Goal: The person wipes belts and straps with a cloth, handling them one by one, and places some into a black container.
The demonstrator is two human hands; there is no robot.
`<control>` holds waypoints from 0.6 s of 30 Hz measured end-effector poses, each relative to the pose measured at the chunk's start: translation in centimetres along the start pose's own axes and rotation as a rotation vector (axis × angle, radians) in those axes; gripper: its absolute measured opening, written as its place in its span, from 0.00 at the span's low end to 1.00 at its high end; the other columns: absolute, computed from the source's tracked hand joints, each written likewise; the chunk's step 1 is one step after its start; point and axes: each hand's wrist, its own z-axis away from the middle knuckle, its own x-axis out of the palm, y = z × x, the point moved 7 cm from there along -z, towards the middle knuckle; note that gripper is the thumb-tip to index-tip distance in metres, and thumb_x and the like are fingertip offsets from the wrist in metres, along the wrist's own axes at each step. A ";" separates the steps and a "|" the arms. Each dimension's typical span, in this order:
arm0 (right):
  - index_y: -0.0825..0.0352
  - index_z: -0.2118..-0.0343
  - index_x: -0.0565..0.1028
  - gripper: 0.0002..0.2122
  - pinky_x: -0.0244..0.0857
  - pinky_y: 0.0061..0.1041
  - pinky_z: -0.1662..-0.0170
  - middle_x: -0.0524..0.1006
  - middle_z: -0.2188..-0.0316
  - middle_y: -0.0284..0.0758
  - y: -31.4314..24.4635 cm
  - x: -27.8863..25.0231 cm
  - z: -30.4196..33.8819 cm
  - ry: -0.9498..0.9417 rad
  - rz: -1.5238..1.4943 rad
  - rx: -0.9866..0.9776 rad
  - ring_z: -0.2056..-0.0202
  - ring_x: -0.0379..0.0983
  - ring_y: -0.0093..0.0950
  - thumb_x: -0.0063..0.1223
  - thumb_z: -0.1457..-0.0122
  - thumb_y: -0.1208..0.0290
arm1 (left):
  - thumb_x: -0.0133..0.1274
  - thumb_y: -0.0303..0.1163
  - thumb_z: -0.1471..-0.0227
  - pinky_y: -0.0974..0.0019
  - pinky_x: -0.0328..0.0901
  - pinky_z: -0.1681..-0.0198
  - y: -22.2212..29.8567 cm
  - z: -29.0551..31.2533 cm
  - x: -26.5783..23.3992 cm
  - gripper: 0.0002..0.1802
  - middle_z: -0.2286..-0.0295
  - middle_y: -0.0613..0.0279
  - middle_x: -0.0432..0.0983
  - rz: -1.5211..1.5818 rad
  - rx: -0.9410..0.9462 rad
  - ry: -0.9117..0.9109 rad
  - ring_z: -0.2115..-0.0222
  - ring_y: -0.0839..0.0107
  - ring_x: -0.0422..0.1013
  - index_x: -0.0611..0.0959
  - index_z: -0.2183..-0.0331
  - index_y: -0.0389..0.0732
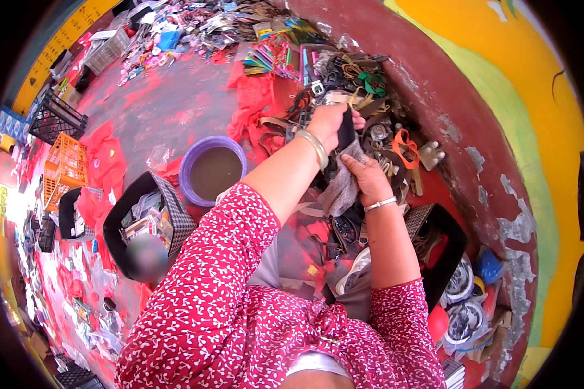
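Over a heap of belts and straps, both of my hands work at a dark strap-like piece and a grey cloth. My left hand (328,124), with a bangle at its wrist, is closed round the black strap-like piece (346,131); its exact kind is unclear. Just below and to the right, my right hand (370,180) pinches the grey cloth (339,192) against that piece. The cloth hangs down from the right hand's fingers. Several belts (276,124) lie in the heap around the hands, and an orange strap (405,148) lies to the right.
A purple basin (187,172) of murky water stands left of my arms. Beside it is a patterned basket (178,217) filled with small goods; another basket (449,256) stands near my right forearm. A peeling red wall (464,123) bounds the right side. Orange crates (66,170) stand far left.
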 end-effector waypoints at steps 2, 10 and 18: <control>0.68 0.69 0.73 0.05 0.66 0.21 0.74 0.74 0.78 0.31 0.8 0.0 0.9 -0.012 0.020 0.025 0.79 0.71 0.23 0.51 0.47 0.73 | 0.33 0.32 0.45 0.59 0.69 0.68 1.0 -0.2 -0.5 0.18 0.76 0.44 0.72 0.055 0.020 0.049 0.75 0.55 0.72 0.71 0.75 0.28; 0.70 0.70 0.74 0.05 0.63 0.18 0.77 0.74 0.79 0.29 1.7 0.0 6.2 -0.016 0.112 0.098 0.81 0.69 0.18 0.52 0.48 0.75 | 0.34 0.36 0.44 0.63 0.65 0.64 4.8 -0.8 -3.5 0.18 0.69 0.46 0.74 0.041 0.067 0.183 0.66 0.57 0.71 0.72 0.69 0.30; 0.70 0.67 0.73 0.08 0.65 0.19 0.72 0.74 0.76 0.30 1.2 -2.1 7.9 0.012 0.020 0.077 0.76 0.70 0.19 0.49 0.46 0.70 | 0.36 0.46 0.44 0.62 0.65 0.60 3.0 1.4 0.5 0.24 0.67 0.50 0.74 -0.064 0.015 -0.092 0.64 0.60 0.71 0.71 0.62 0.31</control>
